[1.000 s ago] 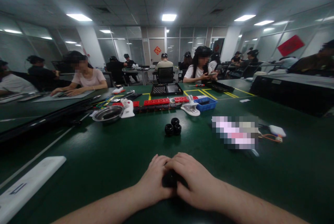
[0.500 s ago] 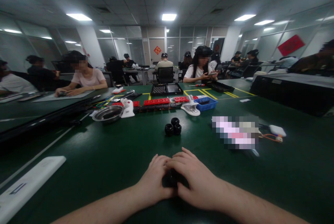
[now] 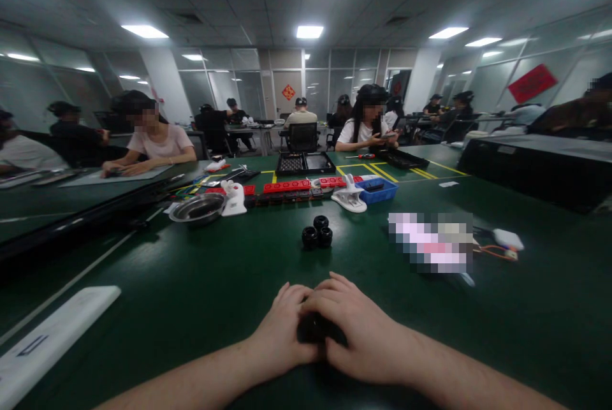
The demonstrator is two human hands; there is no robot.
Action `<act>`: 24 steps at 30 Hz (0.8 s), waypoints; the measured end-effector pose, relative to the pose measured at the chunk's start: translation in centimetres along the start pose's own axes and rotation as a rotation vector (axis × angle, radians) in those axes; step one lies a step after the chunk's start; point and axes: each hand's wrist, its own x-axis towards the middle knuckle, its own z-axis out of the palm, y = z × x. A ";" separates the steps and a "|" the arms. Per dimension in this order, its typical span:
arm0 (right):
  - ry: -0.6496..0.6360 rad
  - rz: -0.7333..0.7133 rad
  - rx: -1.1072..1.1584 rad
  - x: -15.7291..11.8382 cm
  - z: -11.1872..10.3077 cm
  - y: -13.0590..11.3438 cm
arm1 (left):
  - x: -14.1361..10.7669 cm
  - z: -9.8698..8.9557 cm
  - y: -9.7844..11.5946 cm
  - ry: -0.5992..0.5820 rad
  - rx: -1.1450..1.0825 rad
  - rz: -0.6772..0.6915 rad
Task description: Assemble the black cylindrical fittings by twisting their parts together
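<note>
- Black part [image 3: 315, 328], on the near side of the ring trio [image 3: 325, 238], with a wide, dim room around it; glass partitions [image 3: 220, 85] and ceiling lights [image 3: 310, 32] lie far beyond the trio, as do seated people [image 3: 160, 142];
- dark green bench [image 3: 258, 257] under the trio; its top has a soft sheen, with yellow tape lines [image 3: 384, 173] past the trio;
- black box [image 3: 516, 174], well to the right of the trio and beyond it; white bar [image 3: 62, 340], well to its left and nearer;
- red-topped strip [image 3: 287, 187], just beyond the trio; steel bowl [image 3: 197, 208] to its left, blue bin [image 3: 377, 190] to its right;
- left hand [image 3: 285, 322] and right hand [image 3: 361, 327], nearer than the trio, both curled round the black part; right fingers overlap the left; how firmly they press, I cannot tell;
- the black part itself, mostly hidden; a slackened thumb could drop it, I judge; a forward slip could knock the trio apart
</note>
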 end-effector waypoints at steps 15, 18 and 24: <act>-0.004 -0.010 -0.026 -0.1 0.0 -0.1 | 0.0 -0.1 0.0 -0.002 0.014 -0.001; 0.037 0.070 -0.037 -0.1 0.2 0.0 | 0.0 -0.1 0.0 -0.023 0.026 0.002; 0.050 0.161 -0.129 0.2 0.4 0.6 | 0.1 -0.2 0.0 -0.025 0.033 0.013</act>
